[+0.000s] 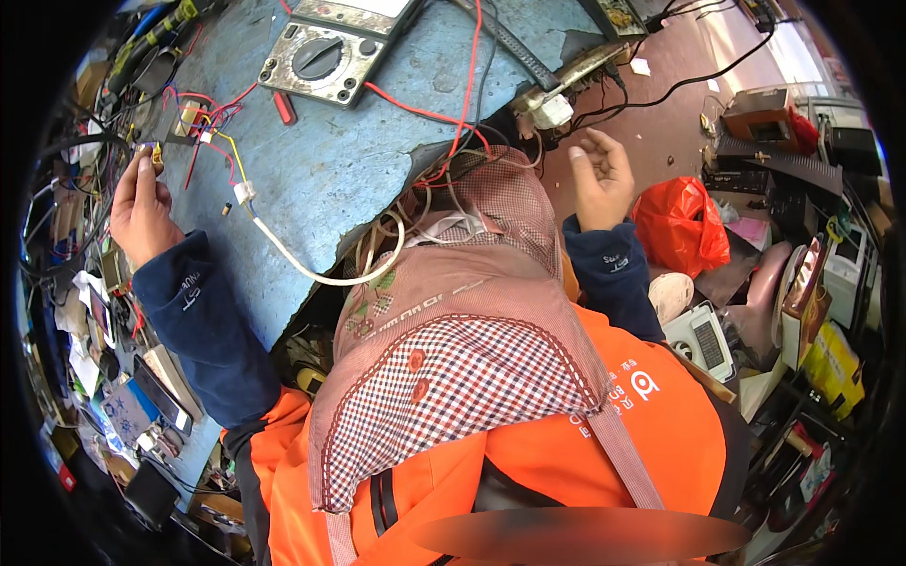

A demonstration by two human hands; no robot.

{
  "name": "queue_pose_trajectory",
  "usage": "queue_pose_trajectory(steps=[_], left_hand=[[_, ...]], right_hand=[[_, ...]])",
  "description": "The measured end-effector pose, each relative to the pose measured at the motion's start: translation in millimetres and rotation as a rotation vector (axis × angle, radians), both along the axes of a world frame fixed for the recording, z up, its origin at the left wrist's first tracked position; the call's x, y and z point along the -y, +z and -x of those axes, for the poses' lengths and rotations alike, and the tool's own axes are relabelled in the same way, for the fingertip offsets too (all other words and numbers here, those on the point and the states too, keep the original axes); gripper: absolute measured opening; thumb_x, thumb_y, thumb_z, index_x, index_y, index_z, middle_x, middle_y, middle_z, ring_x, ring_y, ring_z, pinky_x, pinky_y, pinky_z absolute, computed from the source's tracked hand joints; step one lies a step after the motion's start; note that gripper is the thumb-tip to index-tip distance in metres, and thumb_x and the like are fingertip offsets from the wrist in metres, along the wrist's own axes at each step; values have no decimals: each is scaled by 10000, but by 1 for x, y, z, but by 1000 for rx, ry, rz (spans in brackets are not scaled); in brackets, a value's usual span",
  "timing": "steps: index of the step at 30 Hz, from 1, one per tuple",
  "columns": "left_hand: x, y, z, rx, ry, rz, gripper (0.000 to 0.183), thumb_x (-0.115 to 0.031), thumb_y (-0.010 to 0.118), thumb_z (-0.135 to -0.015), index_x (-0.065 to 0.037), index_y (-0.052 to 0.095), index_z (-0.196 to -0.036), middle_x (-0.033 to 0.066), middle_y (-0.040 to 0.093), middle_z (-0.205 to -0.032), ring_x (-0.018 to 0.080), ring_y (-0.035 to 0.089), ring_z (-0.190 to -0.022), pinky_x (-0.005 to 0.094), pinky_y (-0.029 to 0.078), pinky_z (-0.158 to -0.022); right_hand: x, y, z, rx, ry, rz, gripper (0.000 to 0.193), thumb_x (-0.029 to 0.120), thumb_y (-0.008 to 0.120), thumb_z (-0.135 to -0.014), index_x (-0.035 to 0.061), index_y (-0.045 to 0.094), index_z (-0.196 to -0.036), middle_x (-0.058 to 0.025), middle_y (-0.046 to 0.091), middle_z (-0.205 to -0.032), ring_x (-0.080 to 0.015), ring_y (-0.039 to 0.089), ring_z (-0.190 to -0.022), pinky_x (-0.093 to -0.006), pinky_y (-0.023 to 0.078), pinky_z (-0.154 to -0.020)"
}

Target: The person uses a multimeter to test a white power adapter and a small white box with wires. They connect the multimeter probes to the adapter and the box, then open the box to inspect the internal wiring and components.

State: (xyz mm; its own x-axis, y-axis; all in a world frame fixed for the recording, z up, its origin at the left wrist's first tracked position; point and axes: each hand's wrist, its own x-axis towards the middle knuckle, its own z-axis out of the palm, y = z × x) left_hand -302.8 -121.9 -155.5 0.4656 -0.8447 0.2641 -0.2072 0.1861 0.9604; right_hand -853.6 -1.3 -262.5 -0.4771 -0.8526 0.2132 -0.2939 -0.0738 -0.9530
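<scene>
At the bench's left side, my left hand [146, 208] pinches a small yellow-and-dark component [158, 157] between thumb and fingertips; its exact kind is too small to tell. Close by lies a small circuit module [192, 118] with red, blue and yellow wires. A yellow wire runs from it to a white connector [244, 191] on a thick white cable [311, 275]. My right hand [604, 179] hovers in the air beyond the bench's right edge, fingers loosely curled and apart, nothing seen in it. A worn analog multimeter [326, 58] with red and black leads rests at the far side.
The blue bench top [302, 141] has a ragged front edge. A red test probe [284, 108] lies below the meter. To the right are a red plastic bag [679, 224], black cables [694, 92] and piled boxes. Crowded parts and wires line the far left.
</scene>
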Motion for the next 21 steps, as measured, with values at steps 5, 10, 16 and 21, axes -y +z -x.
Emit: queue_pose_trajectory(steps=[5, 10, 16, 21], left_hand=[[-15, 7, 1, 45, 90, 47, 237, -114, 738, -1029, -5, 786, -1234, 26, 757, -961, 48, 555, -689, 215, 412, -597], [-28, 6, 18, -63, 129, 109, 230, -128, 744, -1028, 3, 786, -1212, 43, 758, -917, 64, 551, -616, 221, 389, -530], [-60, 8, 19, -181, 217, 163, 216, -92, 719, -1041, 15, 770, -1221, 65, 758, -907, 68, 530, -594, 226, 372, -513], [-66, 11, 24, -175, 196, 184, 201, -99, 748, -1023, 13, 774, -1188, 77, 752, -917, 69, 533, -617, 211, 383, -548]], right_hand=[[35, -5, -12, -169, 143, 54, 550, 104, 860, -904, 16, 648, -1404, -142, 685, -1266, -201, 690, -1012, -318, 574, -851], [58, -20, -10, -17, 193, 85, 538, -4, 811, -936, -91, 565, -1407, -156, 712, -1222, -183, 729, -1044, -313, 606, -894], [56, -24, -8, -114, 156, 61, 529, 68, 841, -936, -71, 598, -1385, -143, 717, -1219, -185, 720, -1030, -324, 584, -902], [48, -27, -10, -247, 31, 178, 477, 68, 831, -931, -45, 640, -1353, -128, 712, -1208, -211, 689, -1014, -349, 563, -918]])
